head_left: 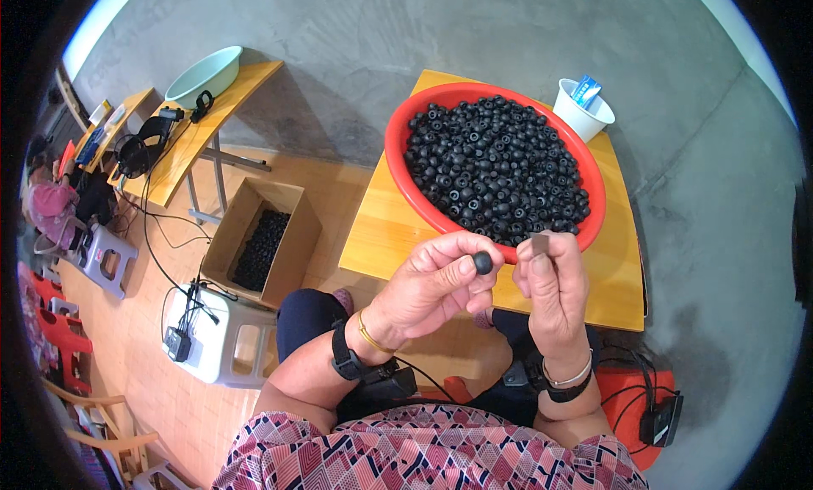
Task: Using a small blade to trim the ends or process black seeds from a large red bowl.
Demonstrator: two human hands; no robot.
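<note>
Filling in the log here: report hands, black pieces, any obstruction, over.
Left hand: pinching one rounded black piece. Right hand: pinching small flat brownish piece. More black pieces heaped in red basin. No obstruction seen between hands.

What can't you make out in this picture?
All in the head view:
Red basin: floor hidden by heaped black pieces.
Brown flat piece: lower end covered by the right hand.
Black ball: back turned away in the left hand.
Wooden chair: cut off by the dark rim.
</note>
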